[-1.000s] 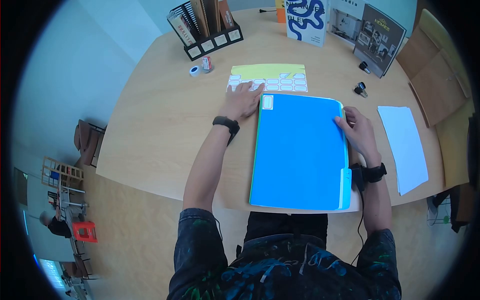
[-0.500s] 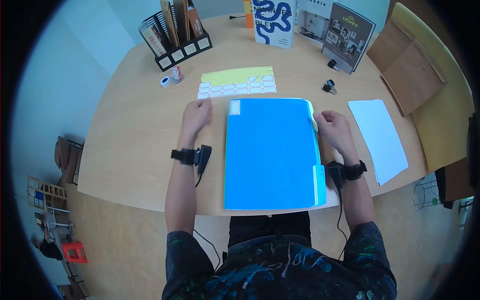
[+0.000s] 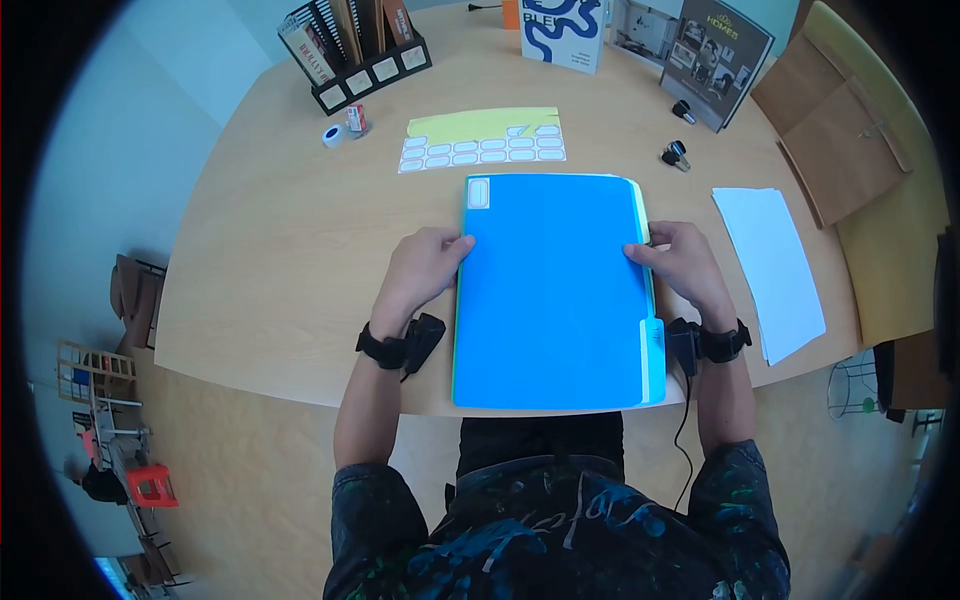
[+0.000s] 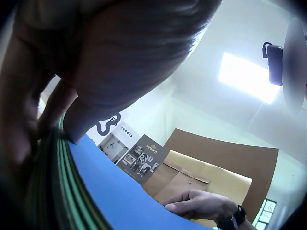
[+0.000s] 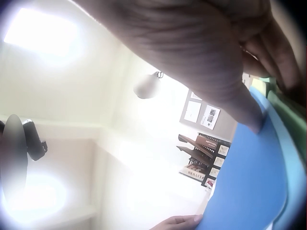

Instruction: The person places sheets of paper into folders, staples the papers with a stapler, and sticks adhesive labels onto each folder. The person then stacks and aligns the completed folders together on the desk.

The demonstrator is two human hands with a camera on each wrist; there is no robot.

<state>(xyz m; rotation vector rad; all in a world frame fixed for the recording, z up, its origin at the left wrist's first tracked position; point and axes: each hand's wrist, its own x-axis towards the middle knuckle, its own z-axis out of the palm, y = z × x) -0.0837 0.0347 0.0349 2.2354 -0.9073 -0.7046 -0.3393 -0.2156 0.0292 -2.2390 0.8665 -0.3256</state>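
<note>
A stack of file folders (image 3: 555, 300), blue on top with green edges below, lies at the table's front edge. A white label sticker (image 3: 479, 193) is on its upper left corner. My left hand (image 3: 418, 270) grips the stack's left edge, thumb on the blue cover. In the left wrist view several green folder edges (image 4: 72, 191) show beneath that thumb. On the opposite edge my right hand (image 3: 688, 268) holds the stack, its thumb on the blue cover and the other fingers partly hidden behind the edge. Beyond the stack lies a label sheet (image 3: 480, 152) with a yellow upper part.
White paper (image 3: 772, 270) lies to the right, near brown envelopes (image 3: 840, 150). Black clips (image 3: 676, 155) sit further back, before upright books (image 3: 715, 65). A black file holder (image 3: 370, 75) and a tape roll (image 3: 333, 136) are at the back left.
My left hand has come back from the label sheet, passing beside the stack, and has taken hold of its left edge. My right hand stays at the right edge, its thumb now on the cover.
</note>
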